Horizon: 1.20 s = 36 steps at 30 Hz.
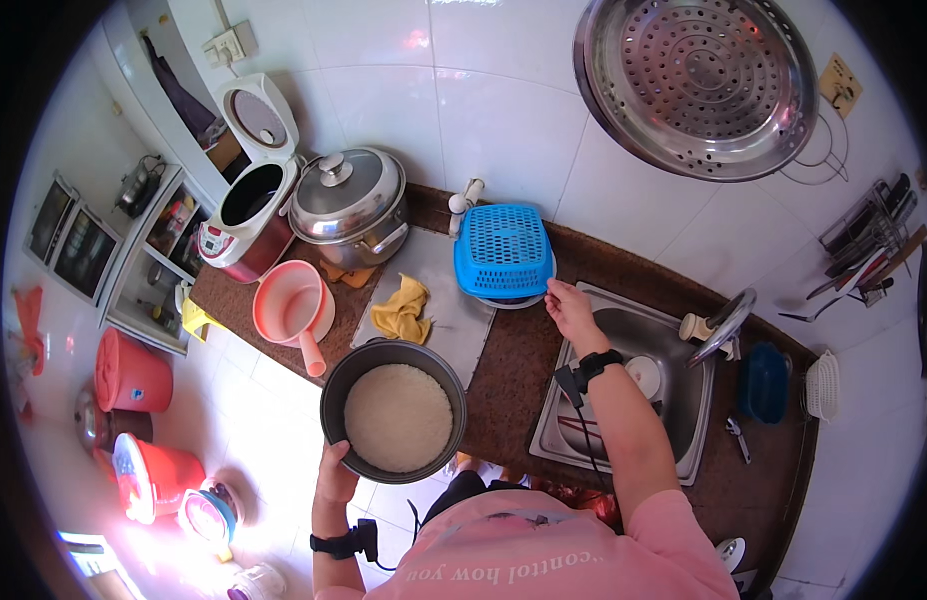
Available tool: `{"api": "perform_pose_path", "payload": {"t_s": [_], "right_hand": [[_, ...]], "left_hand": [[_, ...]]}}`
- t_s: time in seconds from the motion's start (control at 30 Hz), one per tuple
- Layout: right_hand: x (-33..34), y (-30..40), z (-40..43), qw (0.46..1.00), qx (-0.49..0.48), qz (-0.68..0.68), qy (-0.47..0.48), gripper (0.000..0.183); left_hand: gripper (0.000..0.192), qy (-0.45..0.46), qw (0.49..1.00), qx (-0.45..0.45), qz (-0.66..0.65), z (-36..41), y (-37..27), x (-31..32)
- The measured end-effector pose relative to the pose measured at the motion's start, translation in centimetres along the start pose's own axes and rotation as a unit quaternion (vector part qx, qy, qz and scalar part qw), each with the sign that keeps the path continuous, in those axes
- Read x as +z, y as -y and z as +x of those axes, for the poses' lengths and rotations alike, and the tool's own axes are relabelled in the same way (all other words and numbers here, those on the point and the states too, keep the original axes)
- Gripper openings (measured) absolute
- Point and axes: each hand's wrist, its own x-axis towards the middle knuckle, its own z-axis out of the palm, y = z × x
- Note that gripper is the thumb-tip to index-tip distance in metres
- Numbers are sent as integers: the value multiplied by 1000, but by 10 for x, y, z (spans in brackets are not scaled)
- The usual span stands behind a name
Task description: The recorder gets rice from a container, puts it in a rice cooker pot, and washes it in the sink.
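My left hand (336,474) grips the near-left rim of a dark rice cooker inner pot (331,409). Pale rice (398,418) covers the pot's bottom, and the pot is held at the counter's front edge. At the back of the counter, my right hand (572,315) pinches the right edge of an upturned blue plastic basket (504,244). Under that basket a pale rim shows; what it covers is mostly hidden. The rice cooker (250,232) stands at the left with its lid raised and its cavity bare.
A lidded steel pot (347,206), a pink plastic dipper (292,304) and a yellow cloth (402,309) occupy the counter's left part. To the right is a steel sink (685,442) holding a bowl and chopsticks. A large steel steamer tray (696,90) hangs on the wall. Red buckets (133,371) stand on the floor.
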Motion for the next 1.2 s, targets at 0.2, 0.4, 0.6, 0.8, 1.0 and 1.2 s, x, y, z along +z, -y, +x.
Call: {"api": "perform_pose_path", "payload": {"t_s": [0.2,0.4,0.6,0.8,1.0,1.2], "right_hand": [[13,2,2,995,25,-28,-94,7],[-5,-12,12,991,-8,-121,-55,10],[-34,-12,-15,983,-12,-183,-28,2],[-54,-8,-56,986,19,-165,-8,5],[-57,-23,-84,992,33,-119,-4,8],[-68,-26,-143,979,18,-194,-61,6]], "left_hand": [[66,2,1000,1,0,1,0,0],[66,-4,1000,15,1,-5,-2,0],[72,-30,999,9,3,-12,-3,-17],[70,-35,999,9,10,-10,-4,-19],[70,-2,1000,-1,31,5,-3,-13],[67,38,999,-33,21,20,-2,-5]]}}
